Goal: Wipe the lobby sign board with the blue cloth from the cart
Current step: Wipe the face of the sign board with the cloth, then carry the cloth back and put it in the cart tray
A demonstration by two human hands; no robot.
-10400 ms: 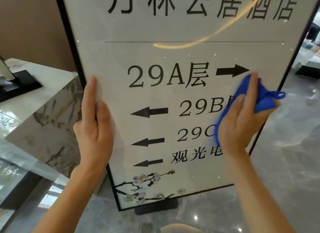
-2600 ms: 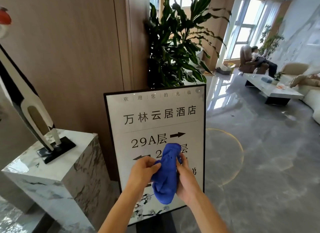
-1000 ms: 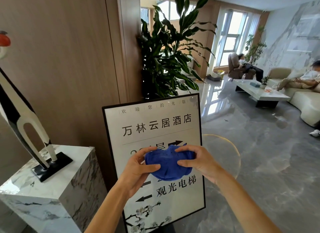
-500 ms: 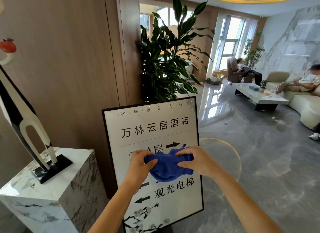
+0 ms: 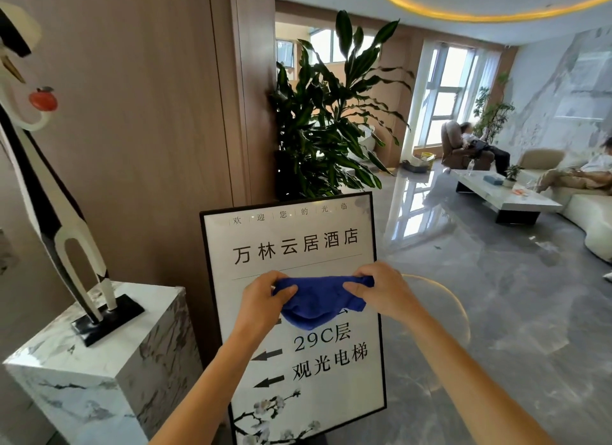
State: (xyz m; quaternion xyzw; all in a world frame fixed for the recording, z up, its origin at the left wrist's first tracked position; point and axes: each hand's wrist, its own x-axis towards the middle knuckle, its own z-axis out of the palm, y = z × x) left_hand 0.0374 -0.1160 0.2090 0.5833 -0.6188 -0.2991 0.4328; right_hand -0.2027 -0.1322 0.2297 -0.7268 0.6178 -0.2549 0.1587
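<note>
Before sign board (image 5: 298,239), blue cloth (image 5: 318,300) stretched wider

Two bare forearms reach forward and up from the bottom of the view, converging toward the middle. The left hand (image 5: 261,299) has its fingers curled and thumb pressed in, pinching one end of a blue cloth (image 5: 318,304). The right hand (image 5: 381,290) mirrors it, knuckles up, pinching the other end, so the cloth hangs bunched between both hands at one height.
</note>
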